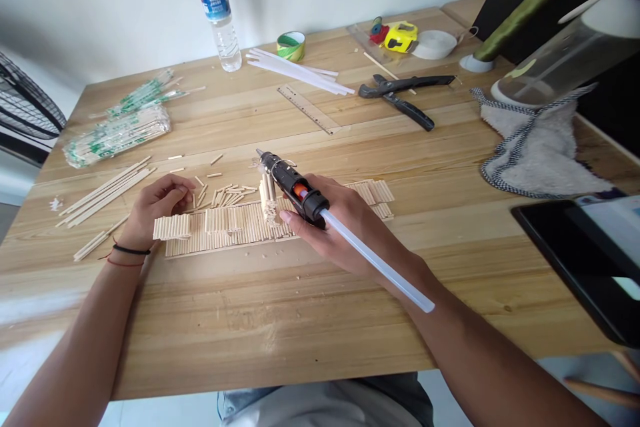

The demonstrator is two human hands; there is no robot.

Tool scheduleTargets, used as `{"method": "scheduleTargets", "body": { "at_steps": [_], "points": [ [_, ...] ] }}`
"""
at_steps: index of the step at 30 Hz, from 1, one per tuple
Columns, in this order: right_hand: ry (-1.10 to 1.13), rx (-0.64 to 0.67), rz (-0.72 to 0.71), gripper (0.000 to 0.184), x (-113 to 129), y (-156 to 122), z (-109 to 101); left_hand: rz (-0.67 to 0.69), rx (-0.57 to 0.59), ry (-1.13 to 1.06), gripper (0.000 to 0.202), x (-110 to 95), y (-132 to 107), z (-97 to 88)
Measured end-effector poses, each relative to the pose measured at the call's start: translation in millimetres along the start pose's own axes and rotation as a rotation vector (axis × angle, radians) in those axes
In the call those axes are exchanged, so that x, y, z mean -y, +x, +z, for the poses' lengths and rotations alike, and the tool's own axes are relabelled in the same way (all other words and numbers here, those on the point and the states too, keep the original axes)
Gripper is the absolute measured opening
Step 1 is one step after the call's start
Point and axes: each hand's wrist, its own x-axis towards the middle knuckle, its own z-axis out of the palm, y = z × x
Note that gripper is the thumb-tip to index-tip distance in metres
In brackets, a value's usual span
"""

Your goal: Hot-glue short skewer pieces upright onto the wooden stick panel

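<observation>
Glue gun (283, 175): gripped in right hand (345, 217), above stick-covered strip (253, 223) on bench (225, 320).
Left hand (163, 203): beside cut sticks (227, 197); cannot tell whether holding one.
Bottle label (215, 4): blue, white lettering unreadable.

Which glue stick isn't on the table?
The translucent white glue stick jutting from the black glue gun in the right hand; the loose white sticks lie near the yellow-green tape roll.

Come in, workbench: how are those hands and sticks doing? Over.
Right hand gripping glue gun. Left hand beside loose stick pieces, grip unclear. Stick panel flat on table, bundles on top. Possible clutter: those pieces, along panel's far edge.
</observation>
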Motion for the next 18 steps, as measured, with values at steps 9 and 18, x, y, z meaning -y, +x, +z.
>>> {"method": "scheduleTargets", "body": {
  "at_steps": [9,18],
  "points": [
    [-0.025,0.004,0.012,0.020,-0.2,-1.0,-0.6,-0.005,0.002,-0.018,0.015,-2.6,-1.6,1.9],
    [-0.023,0.004,0.017,0.024,1.0,0.5,-1.0,0.003,0.013,-0.030,0.014,-2.9,-2.0,2.1]
  ]
}}
